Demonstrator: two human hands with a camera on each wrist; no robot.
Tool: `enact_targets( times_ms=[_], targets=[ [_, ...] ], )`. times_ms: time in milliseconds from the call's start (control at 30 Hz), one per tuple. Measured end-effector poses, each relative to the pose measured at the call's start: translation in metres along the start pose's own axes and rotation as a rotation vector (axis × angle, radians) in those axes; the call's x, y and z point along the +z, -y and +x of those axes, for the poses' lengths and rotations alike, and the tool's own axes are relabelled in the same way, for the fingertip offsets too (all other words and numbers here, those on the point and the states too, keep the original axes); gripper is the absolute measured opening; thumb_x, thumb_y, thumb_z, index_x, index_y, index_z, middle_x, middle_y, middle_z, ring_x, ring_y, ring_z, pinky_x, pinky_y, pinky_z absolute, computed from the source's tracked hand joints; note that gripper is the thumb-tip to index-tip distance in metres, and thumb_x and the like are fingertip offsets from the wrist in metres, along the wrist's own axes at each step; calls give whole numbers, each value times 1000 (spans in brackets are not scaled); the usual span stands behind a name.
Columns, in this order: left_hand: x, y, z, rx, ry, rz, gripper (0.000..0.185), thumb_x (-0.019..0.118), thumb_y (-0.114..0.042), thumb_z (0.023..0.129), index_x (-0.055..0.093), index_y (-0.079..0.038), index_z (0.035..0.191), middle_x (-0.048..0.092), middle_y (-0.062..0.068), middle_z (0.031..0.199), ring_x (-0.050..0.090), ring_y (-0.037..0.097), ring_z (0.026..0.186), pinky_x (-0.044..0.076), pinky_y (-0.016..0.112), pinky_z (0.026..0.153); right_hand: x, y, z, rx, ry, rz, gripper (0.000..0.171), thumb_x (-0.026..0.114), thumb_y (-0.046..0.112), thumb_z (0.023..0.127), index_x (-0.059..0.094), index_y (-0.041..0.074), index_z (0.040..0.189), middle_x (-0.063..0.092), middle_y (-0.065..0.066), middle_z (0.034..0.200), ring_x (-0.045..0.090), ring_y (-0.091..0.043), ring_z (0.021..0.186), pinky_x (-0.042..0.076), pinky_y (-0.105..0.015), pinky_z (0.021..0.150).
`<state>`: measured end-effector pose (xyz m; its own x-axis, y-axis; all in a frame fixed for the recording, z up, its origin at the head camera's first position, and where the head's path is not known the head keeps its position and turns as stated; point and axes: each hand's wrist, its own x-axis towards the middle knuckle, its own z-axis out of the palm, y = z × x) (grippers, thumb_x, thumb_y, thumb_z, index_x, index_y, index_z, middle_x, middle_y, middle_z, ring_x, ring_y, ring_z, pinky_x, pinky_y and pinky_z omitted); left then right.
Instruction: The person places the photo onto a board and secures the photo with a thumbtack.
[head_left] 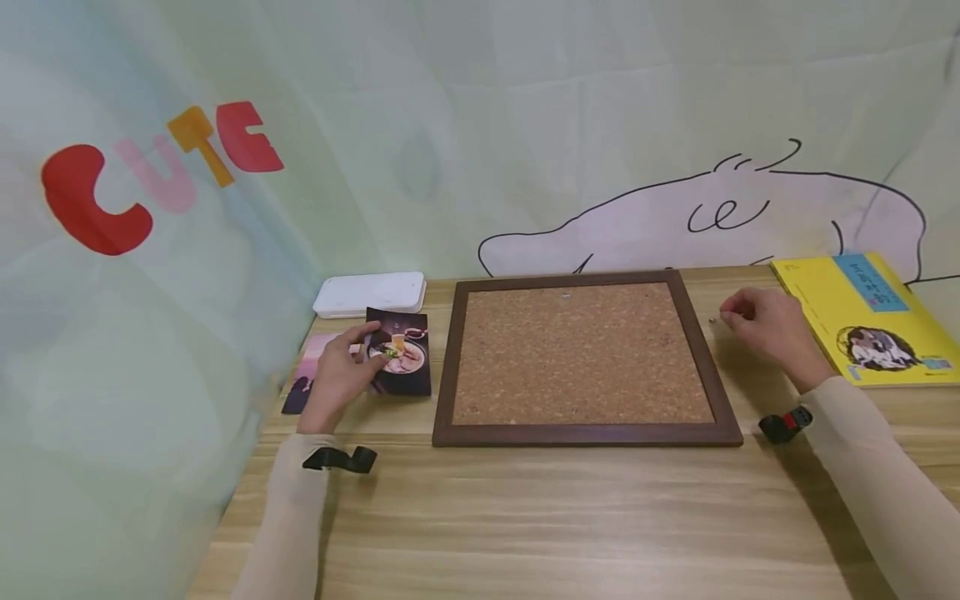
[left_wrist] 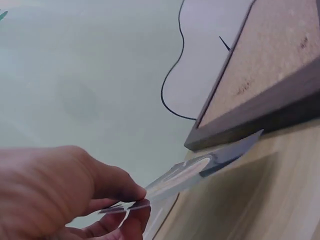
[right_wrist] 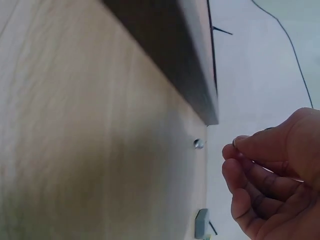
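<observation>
My left hand (head_left: pixel 345 375) pinches a photo card (head_left: pixel 405 382) with a bowl of noodles on a dark ground. In the left wrist view the card (left_wrist: pixel 187 175) tilts up from the table, thumb above and fingers below. My right hand (head_left: pixel 772 329) is raised over the table, right of the framed cork board (head_left: pixel 585 358). Its thumb and index fingertip pinch what looks like a thumbtack (right_wrist: pixel 234 143), mostly hidden, only a thin edge showing. A small silver thumbtack (head_left: pixel 712 320) lies on the table beside that hand.
A pink and purple photo card (head_left: pixel 298 392) lies partly under my left hand. Behind it sits a white case (head_left: pixel 371 293). At the right lies a yellow book (head_left: pixel 825 308). A printed curtain (head_left: pixel 420 125) hangs along the table's back and left edges.
</observation>
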<state>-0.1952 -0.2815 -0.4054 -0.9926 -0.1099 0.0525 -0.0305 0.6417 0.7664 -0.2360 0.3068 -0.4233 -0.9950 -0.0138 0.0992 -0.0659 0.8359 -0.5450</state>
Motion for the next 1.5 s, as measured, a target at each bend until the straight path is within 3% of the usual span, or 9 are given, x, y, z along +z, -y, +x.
enact_targets(
  times_ms=[200, 433, 667, 933, 1300, 1500],
  targets=[
    [2, -11, 1, 8, 34, -160, 61, 69, 2, 86, 53, -6, 144, 53, 23, 128, 41, -1, 52, 39, 18, 49, -2, 16, 1, -22, -50, 27, 21, 63, 16, 98, 66, -1, 110, 67, -23, 101, 57, -32, 85, 46, -40, 72],
    [18, -28, 3, 3, 86, -230, 59, 67, 0, 88, 54, -9, 144, 50, 20, 130, 39, 2, 52, 36, 20, 48, -1, 40, 0, -99, -120, 69, 19, 68, 18, 96, 71, 0, 102, 70, -18, 90, 57, -27, 76, 43, -27, 58],
    [37, -43, 7, 40, 130, -188, 55, 64, -2, 88, 58, -13, 142, 52, 15, 131, 45, 5, 54, 35, 22, 49, 4, 70, 4, -140, -95, 140, 20, 68, 22, 95, 72, 3, 101, 71, -16, 92, 59, -24, 76, 44, -25, 58],
    [58, -53, 12, 92, 220, -228, 55, 63, 1, 88, 58, -12, 141, 55, 16, 131, 44, 5, 51, 33, 22, 46, 19, 108, 10, -137, -8, 218, 18, 66, 22, 97, 71, 6, 103, 71, -13, 95, 58, -24, 79, 45, -30, 62],
    [73, -63, 21, 94, 225, -167, 52, 65, -2, 87, 61, -13, 138, 59, 14, 130, 37, 7, 49, 31, 23, 45, 45, 142, 21, -188, 61, 293, 13, 68, 17, 96, 73, 7, 103, 71, -11, 96, 59, -24, 81, 47, -32, 65],
    [80, -63, 20, 93, 232, -128, 50, 66, -4, 88, 62, -11, 137, 62, 13, 132, 43, 8, 52, 35, 23, 48, 55, 159, 28, -197, 113, 308, 12, 67, 17, 97, 74, 9, 102, 72, -9, 98, 62, -23, 85, 49, -33, 70]
  ],
)
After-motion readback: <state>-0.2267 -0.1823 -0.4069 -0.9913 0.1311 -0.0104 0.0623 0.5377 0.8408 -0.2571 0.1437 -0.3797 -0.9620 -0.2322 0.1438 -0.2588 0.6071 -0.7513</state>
